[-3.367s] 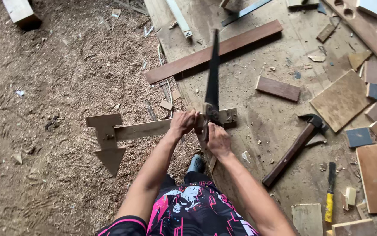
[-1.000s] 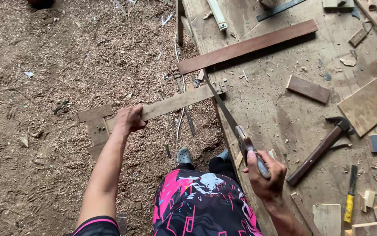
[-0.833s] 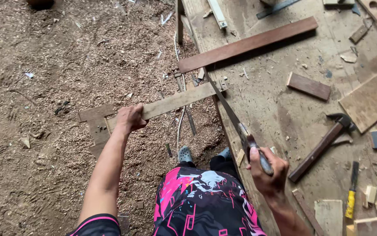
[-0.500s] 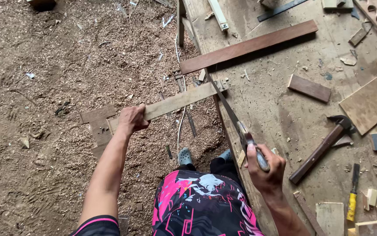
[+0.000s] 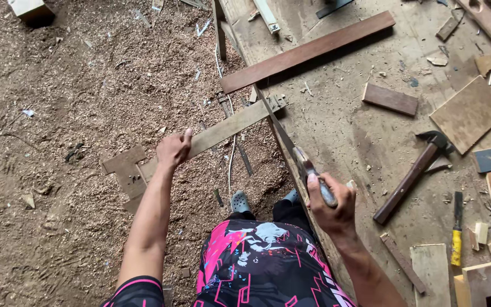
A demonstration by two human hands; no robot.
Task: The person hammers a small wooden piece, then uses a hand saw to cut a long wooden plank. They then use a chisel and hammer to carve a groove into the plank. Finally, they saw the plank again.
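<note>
The pale wooden slat (image 5: 222, 129) lies with its long axis running from near-left to far-right, its far end on the tabletop (image 5: 342, 131) edge. The left hand (image 5: 172, 150) is clamped on its overhanging part. The right hand (image 5: 330, 206) is closed on the handsaw (image 5: 291, 149), whose blade meets the slat's far end. Sawdust covers the floor (image 5: 69, 102).

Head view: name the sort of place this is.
Probably a rough carpentry workshop: sawdust covers the ground, a claw hammer lies on a worn workbench among wood offcuts, and the right hand grips a handsaw.
</note>
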